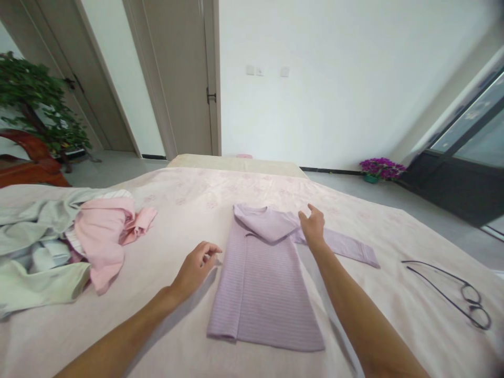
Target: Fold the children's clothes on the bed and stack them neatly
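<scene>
A lavender striped long-sleeved shirt [271, 299] lies flat on the pink-white sheet, its neckline pointing away from me. The shirt's left side is folded inward, with one sleeve laid across the upper part. Its other sleeve [350, 245] stretches out to the right. My left hand [199, 265] is just left of the folded edge, fingers loosely bent and holding nothing. At the right shoulder, my right hand [313, 226] hovers with thumb and forefinger apart, partly covering where the outstretched sleeve begins.
A heap of grey, pink and pale green clothes [104, 231] lies at the left. Black-framed glasses [472, 304] rest on the sheet [177, 210] at the right. Beyond are doors, a wall, a leafy plant [35, 100] and purple flowers [380, 168].
</scene>
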Demonstrator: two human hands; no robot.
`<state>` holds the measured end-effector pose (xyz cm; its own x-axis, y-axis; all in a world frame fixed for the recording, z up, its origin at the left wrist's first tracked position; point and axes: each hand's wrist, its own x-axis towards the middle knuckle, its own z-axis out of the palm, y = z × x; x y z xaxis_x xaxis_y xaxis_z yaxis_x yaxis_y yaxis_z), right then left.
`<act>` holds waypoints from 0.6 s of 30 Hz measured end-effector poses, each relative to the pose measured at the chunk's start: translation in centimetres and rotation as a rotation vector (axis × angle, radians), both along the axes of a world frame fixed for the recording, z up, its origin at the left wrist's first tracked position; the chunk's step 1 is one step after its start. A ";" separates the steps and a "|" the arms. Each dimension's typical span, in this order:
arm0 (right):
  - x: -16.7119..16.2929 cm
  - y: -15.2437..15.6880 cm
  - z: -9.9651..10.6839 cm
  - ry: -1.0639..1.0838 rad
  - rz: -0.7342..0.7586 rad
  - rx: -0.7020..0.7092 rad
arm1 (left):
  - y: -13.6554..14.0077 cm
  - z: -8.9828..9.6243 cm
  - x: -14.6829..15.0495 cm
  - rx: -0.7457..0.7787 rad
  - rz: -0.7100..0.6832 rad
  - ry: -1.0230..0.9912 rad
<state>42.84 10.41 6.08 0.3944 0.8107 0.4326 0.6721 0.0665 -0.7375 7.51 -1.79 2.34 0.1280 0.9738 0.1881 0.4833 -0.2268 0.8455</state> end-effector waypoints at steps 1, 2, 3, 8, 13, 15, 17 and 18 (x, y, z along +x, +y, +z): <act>-0.2 -0.4 -0.4 -0.082 -0.006 0.008 | -1.1 0.2 0.0 0.018 -0.058 0.034; -0.7 -1.0 -1.0 -0.119 0.047 -0.014 | -2.1 0.4 0.0 0.041 -0.130 0.071; -1.6 -1.9 -1.6 -0.121 0.159 -0.062 | -3.0 0.6 -0.1 0.071 -0.218 0.108; -7.3 -6.5 -3.1 -0.225 0.586 -0.320 | -5.9 0.8 0.0 0.240 -0.619 0.321; -10.2 -7.8 -2.0 -0.410 0.571 -0.486 | -7.4 0.8 0.6 0.300 -0.611 0.504; -10.8 -7.8 -1.7 -0.427 0.536 -0.532 | -7.6 0.8 0.8 0.318 -0.601 0.497; -11.5 -7.7 -1.5 -0.437 0.510 -0.572 | -7.8 0.8 0.8 0.334 -0.594 0.471; -11.9 -7.6 -1.5 -0.441 0.494 -0.588 | -7.8 0.7 0.8 0.344 -0.586 0.458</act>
<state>30.99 2.79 4.53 -0.1639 0.9834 -0.0782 0.8980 0.1159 -0.4244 8.34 -9.61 3.08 0.7346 0.6225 0.2700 0.4863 -0.7605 0.4303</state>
